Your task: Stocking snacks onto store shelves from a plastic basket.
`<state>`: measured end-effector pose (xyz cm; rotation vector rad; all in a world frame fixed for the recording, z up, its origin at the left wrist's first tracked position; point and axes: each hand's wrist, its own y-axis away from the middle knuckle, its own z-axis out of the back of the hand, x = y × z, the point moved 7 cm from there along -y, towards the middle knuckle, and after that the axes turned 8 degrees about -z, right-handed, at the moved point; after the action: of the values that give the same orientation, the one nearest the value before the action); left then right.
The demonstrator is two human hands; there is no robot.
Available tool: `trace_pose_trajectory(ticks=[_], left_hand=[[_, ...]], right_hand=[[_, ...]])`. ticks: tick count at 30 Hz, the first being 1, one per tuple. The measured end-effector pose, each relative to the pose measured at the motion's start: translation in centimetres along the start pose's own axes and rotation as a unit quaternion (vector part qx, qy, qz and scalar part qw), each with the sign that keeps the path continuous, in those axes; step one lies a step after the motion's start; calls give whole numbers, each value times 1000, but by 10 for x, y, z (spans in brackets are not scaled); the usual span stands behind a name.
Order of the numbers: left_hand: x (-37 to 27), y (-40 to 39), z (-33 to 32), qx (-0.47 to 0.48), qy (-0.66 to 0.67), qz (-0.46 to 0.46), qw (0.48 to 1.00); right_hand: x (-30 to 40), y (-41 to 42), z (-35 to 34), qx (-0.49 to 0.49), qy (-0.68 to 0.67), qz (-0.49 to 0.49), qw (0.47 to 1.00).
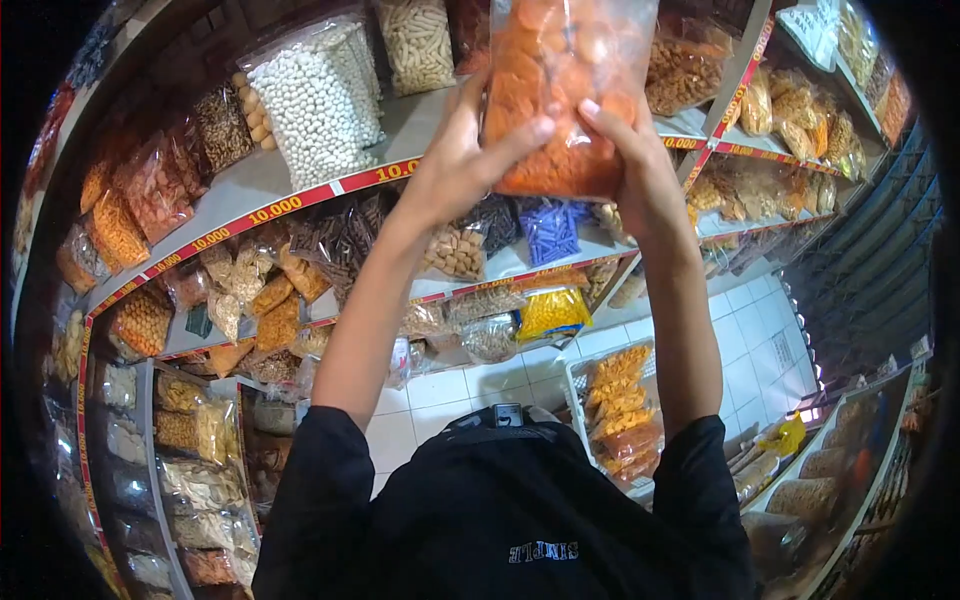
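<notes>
Both my hands hold up a clear plastic bag of orange snacks [562, 97] at the top centre, in front of the shelves. My left hand [472, 150] grips its left side, with the thumb across the front. On the right side my right hand [637, 157] clasps it, thumb also on the front; the fingers behind the bag are hidden. Left of the bag, a large bag of white round snacks [311, 101] leans on the shelf, beside a bag of pale stick-shaped snacks [417, 45]. Brown snacks in a bag [686, 71] lie to the right.
A red-edged shelf [277, 210] curves across the view. Below it lie a bag of purple sticks [551, 229] and a yellow bag [553, 311]. A white crate [581, 397] of bagged orange snacks stands on the tiled floor near my body. More stocked shelves stand on both sides.
</notes>
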<state>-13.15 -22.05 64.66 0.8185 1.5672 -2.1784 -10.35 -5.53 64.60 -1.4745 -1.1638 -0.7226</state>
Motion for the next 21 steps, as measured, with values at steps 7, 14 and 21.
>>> trace_pose_trajectory(ticks=[7,14,21], left_hand=[[71,-61,6,-79,114,169,976],[154,-112,19,-115,139,180,967],[205,-126,33,-162,61,184,968]], right_hand=[[-28,-116,27,3,105,61,993],[-72,-204,51,21,167,75,983],[-107,-253,50,133,268,53,953]])
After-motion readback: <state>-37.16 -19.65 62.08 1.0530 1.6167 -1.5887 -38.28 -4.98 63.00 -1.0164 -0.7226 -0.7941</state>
